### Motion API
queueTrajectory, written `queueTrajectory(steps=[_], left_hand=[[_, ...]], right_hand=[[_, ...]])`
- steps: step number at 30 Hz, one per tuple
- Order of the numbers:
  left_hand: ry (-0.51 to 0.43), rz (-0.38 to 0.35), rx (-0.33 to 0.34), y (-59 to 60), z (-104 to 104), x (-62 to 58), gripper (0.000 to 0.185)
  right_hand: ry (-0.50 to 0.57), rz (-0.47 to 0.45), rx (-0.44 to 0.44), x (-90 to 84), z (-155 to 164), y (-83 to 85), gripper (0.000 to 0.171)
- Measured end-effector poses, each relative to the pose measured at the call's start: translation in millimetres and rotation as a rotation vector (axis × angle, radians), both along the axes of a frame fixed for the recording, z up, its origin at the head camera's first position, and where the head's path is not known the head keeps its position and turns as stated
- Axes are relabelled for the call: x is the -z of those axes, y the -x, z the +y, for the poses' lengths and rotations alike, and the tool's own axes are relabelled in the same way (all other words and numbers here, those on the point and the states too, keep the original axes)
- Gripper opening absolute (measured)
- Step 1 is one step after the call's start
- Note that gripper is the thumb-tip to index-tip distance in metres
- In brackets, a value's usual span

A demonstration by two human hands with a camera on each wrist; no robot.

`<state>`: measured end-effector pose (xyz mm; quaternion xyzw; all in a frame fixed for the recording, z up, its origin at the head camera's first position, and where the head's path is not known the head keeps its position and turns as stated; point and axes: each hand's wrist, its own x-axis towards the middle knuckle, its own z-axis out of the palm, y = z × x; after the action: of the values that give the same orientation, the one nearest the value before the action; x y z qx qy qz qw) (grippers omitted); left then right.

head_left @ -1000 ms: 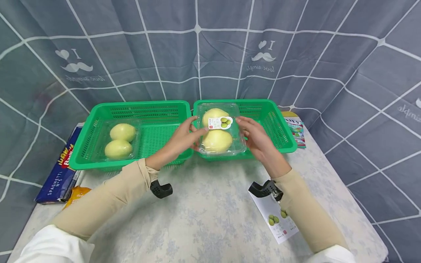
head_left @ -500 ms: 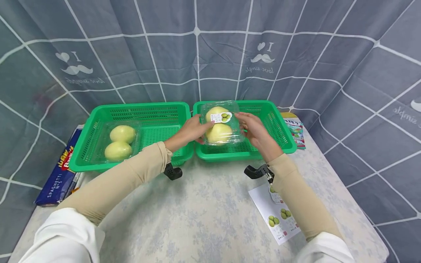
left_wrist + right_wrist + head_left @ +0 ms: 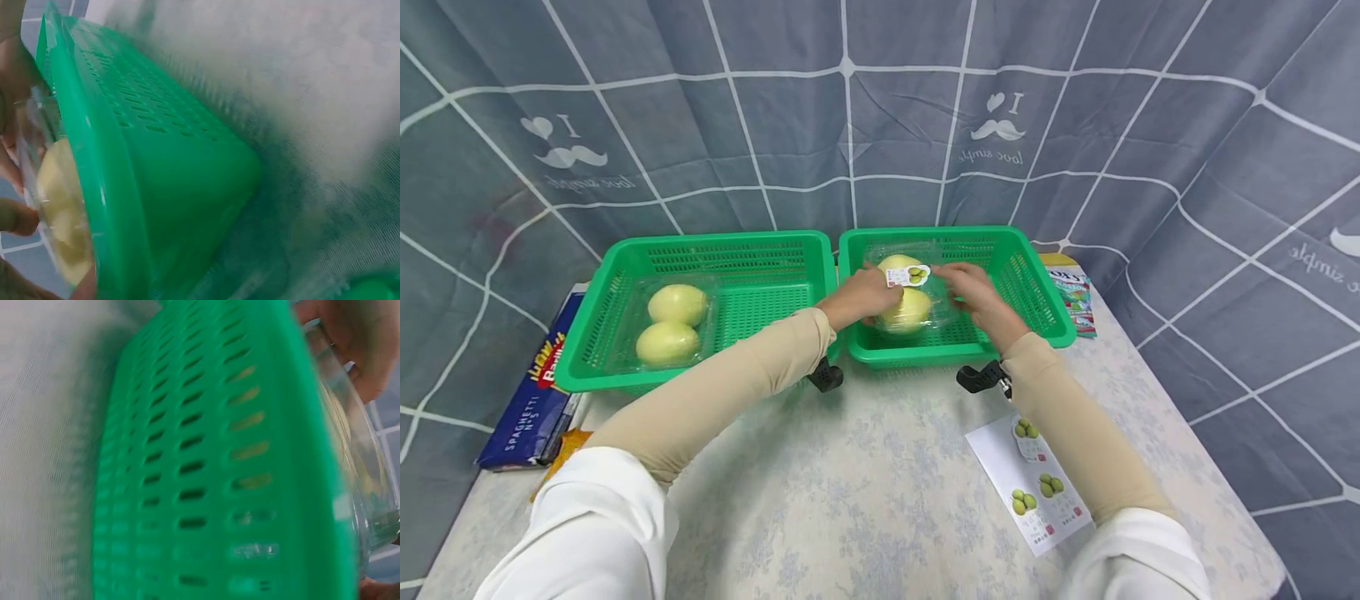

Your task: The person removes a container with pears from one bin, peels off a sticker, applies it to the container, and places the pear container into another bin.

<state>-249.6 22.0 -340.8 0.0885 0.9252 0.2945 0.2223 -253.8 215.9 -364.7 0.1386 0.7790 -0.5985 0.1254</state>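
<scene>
A clear plastic fruit box (image 3: pixel 938 310) with two pale yellow melons (image 3: pixel 907 310) and a printed label (image 3: pixel 908 275) on its lid sits within the rim of the right green basket (image 3: pixel 917 358). My left hand (image 3: pixel 863 295) grips its left side, the thumb over the lid by the label. On the box's right side, my right hand (image 3: pixel 976 292) holds the edge with bent fingers. The left wrist view shows melons (image 3: pixel 61 200) through the plastic, just behind the basket's wall. In the right wrist view the basket wall (image 3: pixel 194 456) hides most of the box.
A second boxed pair of melons (image 3: pixel 672 321) lies in the left green basket (image 3: pixel 715 239). Spaghetti packs (image 3: pixel 531 417) and an orange packet (image 3: pixel 567 450) lie at the left. A candy bag (image 3: pixel 1077 300) is behind right. A label sheet (image 3: pixel 1026 492) lies on the table.
Both hands have moved the fruit box away from the body and down into the right basket. The left arm has reached farther forward and right.
</scene>
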Motion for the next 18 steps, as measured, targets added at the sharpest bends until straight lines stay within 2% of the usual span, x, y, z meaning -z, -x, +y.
queueTrajectory(steps=[6,8,12,16,18], left_hand=[[0.157,-0.085,0.02,4.2,16.4,5.7,0.083],[0.198,-0.085,0.013,2.4,21.4,7.6,0.083],[0.284,-0.039,0.016,-1.9,28.8,11.9,0.082],[0.336,0.028,0.02,-1.6,31.7,16.0,0.08],[0.365,0.056,0.049,-0.5,31.4,17.4,0.078]], right_hand=[[-0.138,-0.065,-0.12,10.5,3.1,5.5,0.057],[-0.177,-0.087,-0.174,14.7,5.1,6.0,0.06],[-0.205,-0.098,-0.232,21.0,5.9,5.2,0.064],[-0.196,-0.076,-0.238,22.1,4.4,2.8,0.064],[-0.19,-0.068,-0.234,22.1,3.7,2.0,0.063]])
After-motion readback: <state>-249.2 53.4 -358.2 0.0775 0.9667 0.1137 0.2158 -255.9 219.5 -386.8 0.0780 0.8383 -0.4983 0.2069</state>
